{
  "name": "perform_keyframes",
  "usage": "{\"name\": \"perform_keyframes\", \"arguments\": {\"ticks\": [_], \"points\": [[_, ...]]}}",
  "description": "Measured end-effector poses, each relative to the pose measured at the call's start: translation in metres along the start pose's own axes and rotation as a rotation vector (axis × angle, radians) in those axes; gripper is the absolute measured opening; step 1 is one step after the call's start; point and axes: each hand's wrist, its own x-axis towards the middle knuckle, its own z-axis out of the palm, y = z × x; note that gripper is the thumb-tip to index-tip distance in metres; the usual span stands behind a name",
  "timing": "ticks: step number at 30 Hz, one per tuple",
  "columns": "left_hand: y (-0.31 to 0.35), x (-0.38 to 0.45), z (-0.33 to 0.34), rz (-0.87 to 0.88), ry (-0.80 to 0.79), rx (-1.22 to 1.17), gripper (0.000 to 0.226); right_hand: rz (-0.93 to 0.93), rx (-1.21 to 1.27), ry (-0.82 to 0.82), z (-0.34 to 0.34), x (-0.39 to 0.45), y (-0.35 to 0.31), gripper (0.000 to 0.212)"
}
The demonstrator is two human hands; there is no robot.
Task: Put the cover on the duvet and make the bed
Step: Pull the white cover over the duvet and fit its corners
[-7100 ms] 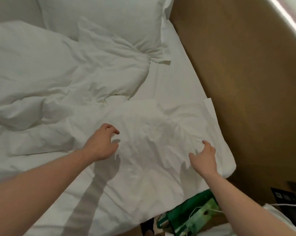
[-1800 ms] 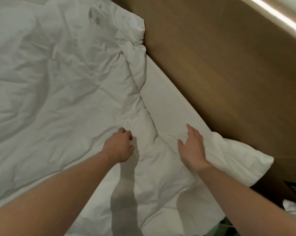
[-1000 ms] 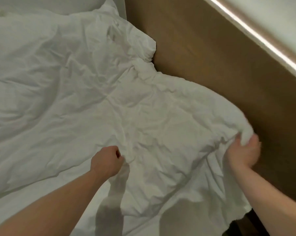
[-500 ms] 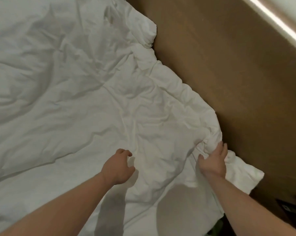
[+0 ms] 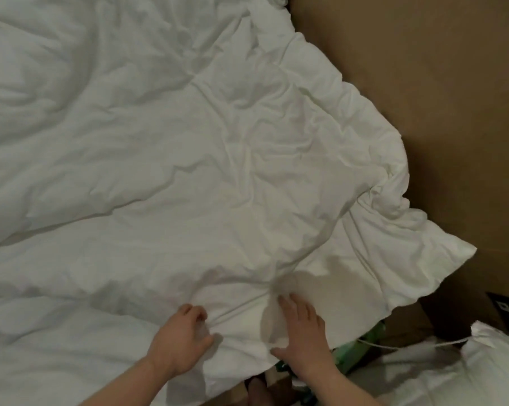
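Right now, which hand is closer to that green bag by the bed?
Right. The right hand rests flat on the duvet just beside the green bag; the left hand grips fabric farther away.

Right hand (image 5: 304,338) now flat on duvet (image 5: 218,171)

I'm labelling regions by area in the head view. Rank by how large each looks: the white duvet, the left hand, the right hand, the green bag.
1. white duvet, by far the largest.
2. left hand and right hand: alike, not ranked.
3. green bag: smallest, mostly hidden under the duvet's edge.
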Motion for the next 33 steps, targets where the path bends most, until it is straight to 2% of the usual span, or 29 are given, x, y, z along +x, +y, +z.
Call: {"name": "perform_keyframes", "arguments": {"ticks": [2,4,5,8,12,13,16,18,21,23,26,30,33], "points": [[-0.002,-0.003,0.010,-0.004,-0.027,-0.031,0.076,-0.009,-0.149,0.031,0.008,0.008,-0.009,0.087],[0.000,-0.005,0.014,-0.018,-0.032,-0.065,0.081,0.007,-0.188,0.142,0.007,0.015,-0.013,0.060],[0.000,-0.006,0.013,-0.026,-0.029,-0.073,0.079,0.007,-0.191,0.148,0.001,0.017,-0.014,0.053],[-0.006,-0.011,0.005,-0.051,0.021,-0.087,0.057,-0.016,-0.239,0.031,-0.011,0.010,-0.011,0.045],[-0.024,-0.030,-0.017,-0.100,0.034,-0.134,0.050,0.094,-0.404,-0.251,-0.014,-0.028,-0.001,0.028],[-0.027,-0.030,-0.017,-0.113,0.037,-0.130,0.047,0.118,-0.459,-0.299,-0.008,-0.037,0.006,0.030],[-0.067,-0.069,-0.030,-0.131,0.066,-0.145,0.045,0.137,-0.592,-0.350,-0.013,-0.071,-0.024,0.045],[-0.086,-0.081,-0.029,-0.157,0.073,-0.143,0.048,0.123,-0.520,-0.344,-0.018,-0.076,-0.038,0.052],[-0.131,-0.109,-0.036,-0.192,0.105,-0.175,0.053,0.043,-0.273,-0.219,-0.033,-0.076,-0.088,0.061],[-0.166,-0.129,-0.044,-0.219,0.151,-0.215,0.053,-0.020,-0.161,-0.087,-0.043,-0.066,-0.132,0.064],[-0.226,-0.155,-0.059,-0.258,0.228,-0.239,0.053,-0.130,-0.146,0.038,-0.050,-0.049,-0.214,0.067],[-0.310,-0.182,-0.075,-0.349,0.296,-0.282,0.055,-0.290,-0.133,0.065,-0.029,-0.042,-0.333,0.067],[-0.370,-0.207,-0.062,-0.442,0.303,-0.330,0.058,-0.416,-0.134,0.031,0.018,-0.051,-0.410,0.065]]}}
